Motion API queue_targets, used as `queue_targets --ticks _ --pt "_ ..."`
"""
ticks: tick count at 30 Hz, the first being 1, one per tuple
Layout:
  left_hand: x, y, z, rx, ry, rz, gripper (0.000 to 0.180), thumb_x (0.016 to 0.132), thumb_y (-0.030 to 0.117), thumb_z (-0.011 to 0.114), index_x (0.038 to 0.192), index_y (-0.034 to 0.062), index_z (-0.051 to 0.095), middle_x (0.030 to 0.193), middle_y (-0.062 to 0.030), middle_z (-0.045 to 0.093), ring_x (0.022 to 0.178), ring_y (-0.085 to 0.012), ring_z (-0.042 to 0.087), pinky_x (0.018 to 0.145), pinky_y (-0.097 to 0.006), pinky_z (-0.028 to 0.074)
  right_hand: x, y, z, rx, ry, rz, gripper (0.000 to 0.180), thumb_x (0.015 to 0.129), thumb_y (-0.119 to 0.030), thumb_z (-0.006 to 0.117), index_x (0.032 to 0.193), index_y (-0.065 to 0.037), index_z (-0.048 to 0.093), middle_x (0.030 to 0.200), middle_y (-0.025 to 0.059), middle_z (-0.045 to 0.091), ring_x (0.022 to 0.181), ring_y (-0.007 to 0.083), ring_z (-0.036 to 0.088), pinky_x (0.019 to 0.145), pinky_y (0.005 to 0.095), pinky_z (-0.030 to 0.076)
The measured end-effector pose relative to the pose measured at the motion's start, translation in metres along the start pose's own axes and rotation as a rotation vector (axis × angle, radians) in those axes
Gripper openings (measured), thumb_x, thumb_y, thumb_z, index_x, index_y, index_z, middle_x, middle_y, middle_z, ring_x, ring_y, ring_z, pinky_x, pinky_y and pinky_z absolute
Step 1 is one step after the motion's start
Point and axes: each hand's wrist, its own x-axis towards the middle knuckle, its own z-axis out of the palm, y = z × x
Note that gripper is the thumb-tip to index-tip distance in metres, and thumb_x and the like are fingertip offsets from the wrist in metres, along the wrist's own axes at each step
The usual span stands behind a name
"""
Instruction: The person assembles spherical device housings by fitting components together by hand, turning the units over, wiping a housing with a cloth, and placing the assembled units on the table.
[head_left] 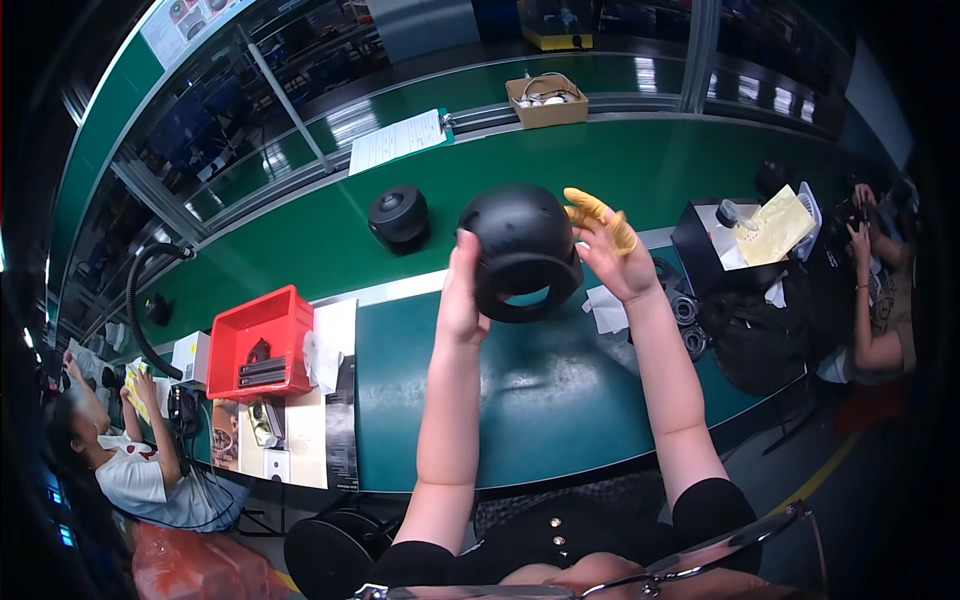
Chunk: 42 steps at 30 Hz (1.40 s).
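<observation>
A round black shell [515, 225], with a ring-shaped opening at its lower side, is held up above the bench in front of me. My left hand [462, 290] grips its left side, the thumb pressed along the wall and the other fingers mostly hidden beneath. At the right side of the shell is my right hand [615, 250], its fingers stretched and apart. Yellow finger covers sit on some of those fingertips. Its thumb side is close against the shell; whether it touches, I cannot tell. Behind, on the green conveyor surface, stands another black round unit [398, 217].
To the left lies a red bin [260, 345] with black parts. Black rings [686, 310], a black box [715, 250] with yellow paper and a black bag [755, 345] crowd the right. Farther back are a clipboard [400, 140] and cardboard box [548, 105]. People work at both sides.
</observation>
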Motion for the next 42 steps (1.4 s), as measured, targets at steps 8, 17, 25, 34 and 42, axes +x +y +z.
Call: queue_targets --ticks 8,17,25,34,42 --pt "0.007 -0.018 0.001 0.716 0.343 0.506 0.046 0.093 0.005 0.054 0.136 -0.0059 0.043 0.101 -0.0096 0.069 0.091 -0.0139 0.065 0.083 -0.025 0.050 -0.007 0.016 0.011 -0.231 -0.185 -0.131 0.108 0.060 -0.035 0.090 0.144 -0.001 0.031 0.136 0.0088 0.049 0.123 0.0201 0.050 0.105 0.0343 0.040" --pt "-0.004 0.007 0.004 0.880 0.140 0.766 0.102 0.069 0.053 0.079 0.145 0.0025 0.034 0.144 -0.0167 0.029 0.131 -0.0306 0.036 0.098 -0.042 0.042 -0.001 0.025 0.005 -0.038 -0.196 -0.061 0.090 0.075 -0.038 0.079 0.143 -0.002 0.033 0.136 0.0096 0.049 0.124 0.0206 0.050 0.105 0.0361 0.041" --pt "-0.021 0.017 0.026 1.254 0.063 0.679 0.112 0.042 0.042 0.095 0.133 -0.0004 0.045 0.129 -0.0167 0.048 0.109 -0.0245 0.057 0.089 -0.036 0.050 0.000 0.031 -0.011 -0.178 -0.090 0.052 0.067 0.092 -0.048 0.058 0.139 -0.005 0.041 0.125 0.0061 0.057 0.113 0.0166 0.058 0.093 0.0349 0.049" --pt "-0.012 0.004 0.020 0.928 0.335 0.606 0.041 0.068 0.025 0.087 0.073 -0.0009 0.056 0.062 -0.0046 0.061 0.058 -0.0091 0.057 0.056 -0.024 0.047 0.001 0.036 0.010 -0.485 -0.187 -0.075 0.095 0.072 -0.040 0.081 0.146 -0.006 0.032 0.131 0.0050 0.053 0.118 0.0140 0.052 0.097 0.0305 0.044" --pt "-0.006 0.002 0.006 0.585 0.374 0.511 0.039 0.101 0.026 0.050 0.083 -0.0039 0.066 0.066 -0.0028 0.063 0.056 -0.0047 0.054 0.050 -0.019 0.040 0.005 0.045 -0.002 -0.344 -0.111 0.081 0.102 0.069 -0.039 0.084 0.148 -0.007 0.029 0.137 0.0052 0.049 0.121 0.0156 0.051 0.099 0.0313 0.043"
